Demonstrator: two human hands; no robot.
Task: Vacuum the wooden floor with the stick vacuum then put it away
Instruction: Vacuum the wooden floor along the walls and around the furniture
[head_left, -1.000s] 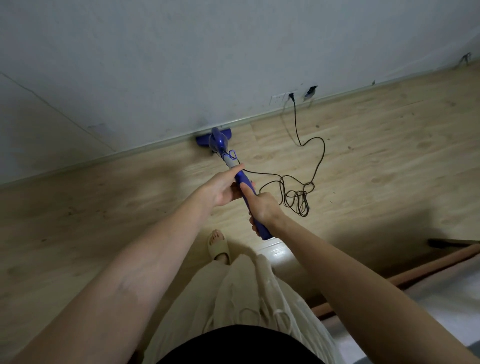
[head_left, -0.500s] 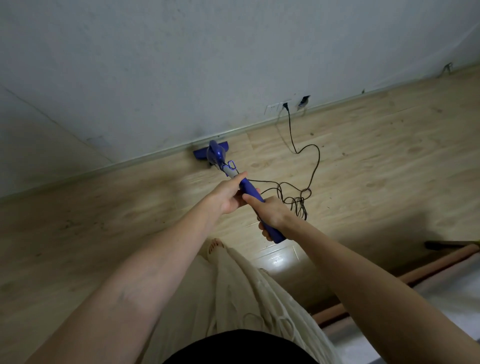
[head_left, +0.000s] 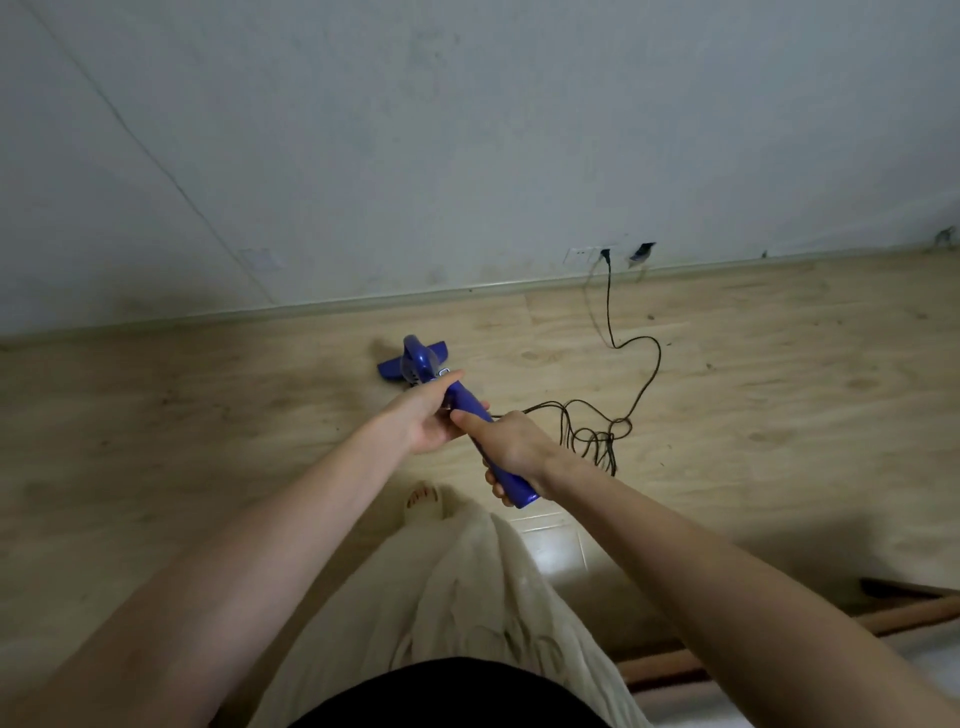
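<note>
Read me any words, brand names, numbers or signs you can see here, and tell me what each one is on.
None can be read.
Stick vacuum: a small pale mark near the left hand, too blurred to read.
Wall socket plate: no legible marking.
Wall, wooden floor: no text visible.

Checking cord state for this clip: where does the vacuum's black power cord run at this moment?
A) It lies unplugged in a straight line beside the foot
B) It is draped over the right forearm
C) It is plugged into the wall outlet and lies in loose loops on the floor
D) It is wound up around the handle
C: the black cord runs down from the wall outlet and lies in loose loops on the wooden floor, right of the stick vacuum.
</note>
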